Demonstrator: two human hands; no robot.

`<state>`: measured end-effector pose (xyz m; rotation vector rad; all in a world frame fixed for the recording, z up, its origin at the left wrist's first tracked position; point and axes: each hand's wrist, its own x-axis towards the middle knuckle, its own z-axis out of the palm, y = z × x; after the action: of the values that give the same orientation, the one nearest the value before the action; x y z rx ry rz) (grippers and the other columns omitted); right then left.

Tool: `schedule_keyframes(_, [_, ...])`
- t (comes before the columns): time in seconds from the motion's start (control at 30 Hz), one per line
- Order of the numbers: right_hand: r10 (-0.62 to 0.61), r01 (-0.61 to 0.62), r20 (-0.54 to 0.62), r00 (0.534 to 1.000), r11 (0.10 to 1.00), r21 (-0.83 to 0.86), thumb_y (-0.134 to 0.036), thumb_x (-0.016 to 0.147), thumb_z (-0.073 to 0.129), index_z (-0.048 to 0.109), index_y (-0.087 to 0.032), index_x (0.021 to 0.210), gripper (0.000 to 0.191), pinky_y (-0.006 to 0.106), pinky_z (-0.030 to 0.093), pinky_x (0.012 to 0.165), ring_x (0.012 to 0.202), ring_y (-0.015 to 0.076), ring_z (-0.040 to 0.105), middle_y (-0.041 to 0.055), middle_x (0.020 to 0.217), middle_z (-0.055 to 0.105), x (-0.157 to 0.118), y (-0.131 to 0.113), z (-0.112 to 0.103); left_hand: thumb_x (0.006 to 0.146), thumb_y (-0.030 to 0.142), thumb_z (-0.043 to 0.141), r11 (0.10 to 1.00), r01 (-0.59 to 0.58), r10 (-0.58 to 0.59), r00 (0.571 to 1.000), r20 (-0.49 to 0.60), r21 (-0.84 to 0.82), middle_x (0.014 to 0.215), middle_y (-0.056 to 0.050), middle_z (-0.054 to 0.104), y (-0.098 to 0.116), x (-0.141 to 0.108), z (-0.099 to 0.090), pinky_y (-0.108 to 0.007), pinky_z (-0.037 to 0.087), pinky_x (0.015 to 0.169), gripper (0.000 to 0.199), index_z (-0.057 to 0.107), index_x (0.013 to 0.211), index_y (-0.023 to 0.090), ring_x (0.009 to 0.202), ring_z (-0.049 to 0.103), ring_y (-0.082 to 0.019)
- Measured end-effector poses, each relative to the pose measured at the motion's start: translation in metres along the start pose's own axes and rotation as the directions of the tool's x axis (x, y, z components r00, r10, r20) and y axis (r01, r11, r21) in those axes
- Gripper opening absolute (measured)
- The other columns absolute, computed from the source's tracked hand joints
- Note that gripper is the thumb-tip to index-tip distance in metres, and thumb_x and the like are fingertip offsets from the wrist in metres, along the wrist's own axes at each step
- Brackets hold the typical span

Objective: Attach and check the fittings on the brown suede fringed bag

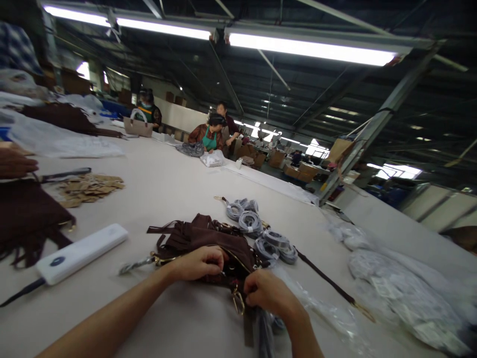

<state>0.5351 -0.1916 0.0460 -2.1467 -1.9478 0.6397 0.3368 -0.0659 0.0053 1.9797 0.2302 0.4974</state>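
A dark brown fringed bag [214, 236] lies on the white table in front of me, its gold zip opening facing me. My left hand [203, 262] is closed at the opening's near edge, fingers curled inward. At the bag's right corner my right hand [270, 293] is closed, with thumb and fingers pinched on the edge; the exact grip is hidden. A gold clasp [238, 302] hangs between the hands. Behind the bag sit several grey-wrapped coils [250, 222]. A thin brown strap [324, 273] with a gold hook stretches off to the right.
On the left are a long white device [84, 253] with a black cord, a pile of brown tags [91, 189] and another brown fringed bag [33, 214] beside a co-worker's hand [15, 161]. Clear plastic bags [402, 293] are heaped right. People stand across the table [160, 184].
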Motion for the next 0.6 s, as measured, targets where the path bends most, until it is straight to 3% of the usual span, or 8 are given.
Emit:
schedule_keyframes(0.2, [-0.048, 0.032, 0.106, 0.993, 0.989, 0.145, -0.009, 0.052, 0.061, 0.073, -0.025, 0.056, 0.021, 0.021, 0.025, 0.044, 0.047, 0.0104, 0.042, -0.0077, 0.045, 0.052, -0.003, 0.009, -0.003, 0.075, 0.013, 0.059, 0.997, -0.014, 0.013, 1.000, 0.009, 0.070, 0.100, -0.003, 0.064, -0.001, -0.003, 0.005, -0.026, 0.043, 0.089, 0.008, 0.066, 0.077, 0.017, 0.096, 0.056, -0.017])
schedule_keyframes(0.4, [-0.035, 0.018, 0.096, 0.995, 0.984, 0.177, -0.012, 0.052, 0.062, 0.073, -0.025, 0.054, 0.018, 0.021, 0.024, 0.042, 0.047, 0.0110, 0.044, -0.0067, 0.044, 0.053, -0.005, 0.008, -0.002, 0.067, 0.004, 0.050, 0.994, 0.095, -0.093, 0.995, -0.039, 0.051, 0.111, -0.003, 0.066, -0.006, -0.006, 0.008, -0.029, 0.044, 0.094, 0.046, 0.064, 0.108, 0.020, 0.104, 0.058, -0.018])
schedule_keyframes(0.5, [-0.043, 0.029, 0.083, 0.996, 0.987, 0.159, -0.012, 0.053, 0.062, 0.072, -0.025, 0.052, 0.017, 0.021, 0.024, 0.042, 0.047, 0.0106, 0.043, -0.0070, 0.043, 0.050, -0.004, 0.003, -0.001, 0.068, 0.003, 0.049, 0.991, 0.045, -0.041, 0.999, -0.031, 0.123, 0.119, -0.004, 0.064, 0.002, -0.008, 0.009, -0.032, 0.042, 0.100, 0.053, 0.060, 0.117, 0.021, 0.110, 0.056, -0.019])
schedule_keyframes(0.6, [-0.056, 0.046, 0.068, 0.996, 0.989, 0.139, -0.014, 0.057, 0.061, 0.072, -0.023, 0.053, 0.015, 0.022, 0.024, 0.044, 0.046, 0.0099, 0.041, -0.0070, 0.043, 0.048, -0.002, -0.001, -0.001, 0.068, 0.003, 0.050, 0.931, -0.096, 0.110, 0.994, -0.020, 0.353, 0.125, -0.008, 0.059, 0.017, -0.009, 0.022, -0.036, 0.039, 0.102, 0.056, 0.057, 0.121, 0.021, 0.115, 0.052, -0.023])
